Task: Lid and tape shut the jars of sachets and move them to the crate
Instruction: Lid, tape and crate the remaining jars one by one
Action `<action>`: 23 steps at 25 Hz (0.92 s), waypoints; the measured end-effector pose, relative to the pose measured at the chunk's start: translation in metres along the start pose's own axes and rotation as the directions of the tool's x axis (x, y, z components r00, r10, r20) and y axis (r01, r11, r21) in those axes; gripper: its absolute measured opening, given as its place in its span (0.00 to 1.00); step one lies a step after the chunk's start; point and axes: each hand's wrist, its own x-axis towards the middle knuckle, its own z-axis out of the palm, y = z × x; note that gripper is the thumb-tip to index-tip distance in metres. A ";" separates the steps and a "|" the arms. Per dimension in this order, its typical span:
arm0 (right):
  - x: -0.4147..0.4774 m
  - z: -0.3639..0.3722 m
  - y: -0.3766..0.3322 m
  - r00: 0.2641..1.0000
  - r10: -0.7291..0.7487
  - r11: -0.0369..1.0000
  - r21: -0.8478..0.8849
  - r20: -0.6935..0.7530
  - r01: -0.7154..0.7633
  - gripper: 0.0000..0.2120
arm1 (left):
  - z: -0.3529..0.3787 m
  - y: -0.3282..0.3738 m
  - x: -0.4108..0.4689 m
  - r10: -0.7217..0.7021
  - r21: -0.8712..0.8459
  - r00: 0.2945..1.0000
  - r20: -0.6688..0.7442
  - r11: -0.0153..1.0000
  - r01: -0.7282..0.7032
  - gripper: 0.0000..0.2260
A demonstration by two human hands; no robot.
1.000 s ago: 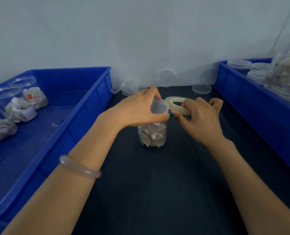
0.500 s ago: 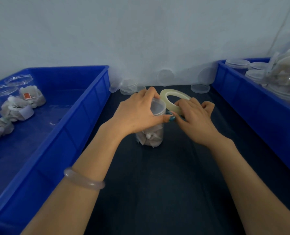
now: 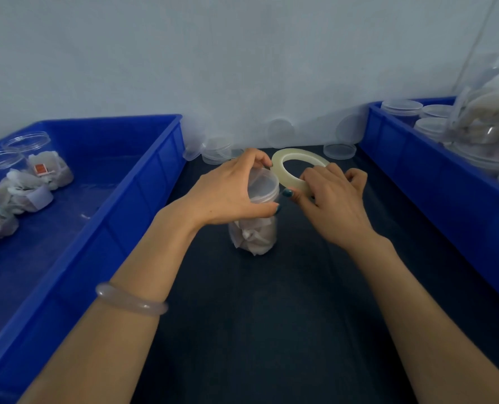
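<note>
- Worktop (image 3: 286, 316): dark surface running between two blue crates up to a pale wall.
- Left crate (image 3: 131, 205): blue, holds clear lidded jars of sachets (image 3: 38, 167) at its far left.
- Right crate (image 3: 417, 176): blue, holds stacked clear jars and lids, blurred at the frame edge.
- Left hand (image 3: 231, 193): reaches in from above, fingers and thumb curled round the lid of the central jar.
- Right hand (image 3: 332, 205): fingers curled, pinching the near rim of the tape roll.
- Jar (image 3: 255, 237): clear, upright on the worktop between the crates, filled with white sachets.
- Tape roll (image 3: 278, 170): pale ring, tilted, held just right of the lid.
- Lid (image 3: 264, 188): translucent, seated on the jar.
- Loose lids (image 3: 339, 151): lying at the foot of the wall.
</note>
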 end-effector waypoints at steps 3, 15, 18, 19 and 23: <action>-0.002 0.000 -0.004 0.999 0.004 1.000 -0.005 -0.036 -0.004 0.18 | -0.001 -0.003 0.004 0.044 -0.078 0.998 0.042 0.996 -0.041 0.33; -0.003 -0.001 -0.006 0.999 0.037 0.999 -0.024 -0.019 -0.037 0.15 | 0.005 0.010 0.001 -0.107 0.535 0.980 -0.165 0.825 0.180 0.49; -0.002 -0.003 0.001 0.997 -0.039 0.999 0.040 0.071 0.036 0.15 | 0.005 0.010 0.002 -0.111 0.436 0.988 -0.104 0.888 0.146 0.46; -0.002 -0.004 0.003 0.993 -0.058 0.996 0.080 0.103 0.050 0.15 | 0.003 0.010 0.003 -0.096 0.415 0.991 -0.090 0.901 0.125 0.45; -0.002 -0.003 0.003 0.993 -0.075 0.994 0.081 0.090 0.068 0.12 | -0.001 0.008 0.003 -0.075 0.364 0.996 -0.055 0.927 0.090 0.44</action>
